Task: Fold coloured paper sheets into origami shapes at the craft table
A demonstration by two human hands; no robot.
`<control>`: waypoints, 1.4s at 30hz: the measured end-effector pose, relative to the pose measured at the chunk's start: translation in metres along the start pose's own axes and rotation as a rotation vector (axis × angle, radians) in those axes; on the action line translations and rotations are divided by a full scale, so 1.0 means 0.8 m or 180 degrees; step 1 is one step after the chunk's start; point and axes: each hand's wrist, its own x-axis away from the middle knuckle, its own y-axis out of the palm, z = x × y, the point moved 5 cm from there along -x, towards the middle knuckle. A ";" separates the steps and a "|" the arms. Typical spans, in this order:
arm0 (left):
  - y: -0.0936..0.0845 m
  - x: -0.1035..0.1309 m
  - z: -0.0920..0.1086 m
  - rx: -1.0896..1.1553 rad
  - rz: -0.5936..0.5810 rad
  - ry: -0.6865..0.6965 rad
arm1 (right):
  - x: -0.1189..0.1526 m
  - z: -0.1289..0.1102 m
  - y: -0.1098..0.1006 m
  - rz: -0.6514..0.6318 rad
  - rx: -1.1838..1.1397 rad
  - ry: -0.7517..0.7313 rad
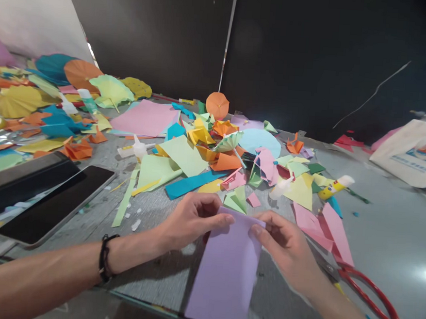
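Observation:
A rectangular sheet of purple paper (227, 272) hangs over the table's near edge, its far end raised in both hands. My left hand (201, 219) pinches the far left corner, thumb on top and fingers curled behind. At the far right corner, my right hand (283, 244) grips the same sheet between thumb and fingers. The fingertips under the paper are hidden. Red-handled scissors (368, 287) lie beside my right wrist, their blades partly covered by the hand. Just beyond the sheet are green paper scraps (236, 200).
A phone (58, 204) with a cable lies at left. Coloured paper scraps (184, 157) and small paper umbrellas (217, 105) spread across the table's back. A yellow glue stick (337, 186), pink paper pieces (324, 230) and a white bag (414, 153) are on the right.

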 end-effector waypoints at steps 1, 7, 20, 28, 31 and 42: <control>0.002 0.000 -0.001 0.0078 -0.0037 -0.0036 | 0.000 0.001 -0.002 0.0057 0.0047 0.0007; 0.007 0.004 -0.001 0.0249 -0.0123 -0.0097 | 0.003 -0.003 -0.009 0.0365 0.0223 -0.0164; 0.011 0.009 0.000 0.0350 -0.0172 -0.0071 | -0.001 0.001 -0.010 0.0212 -0.0028 0.0177; 0.010 0.011 0.006 0.0155 -0.0093 0.0001 | -0.003 0.006 -0.010 0.0167 -0.0033 0.0201; 0.009 0.012 0.007 0.0013 -0.0019 0.0061 | -0.002 0.004 -0.010 0.0182 -0.0101 0.0233; 0.006 0.017 0.016 0.0171 0.0136 0.0301 | -0.002 0.008 -0.012 0.0180 -0.0857 0.0472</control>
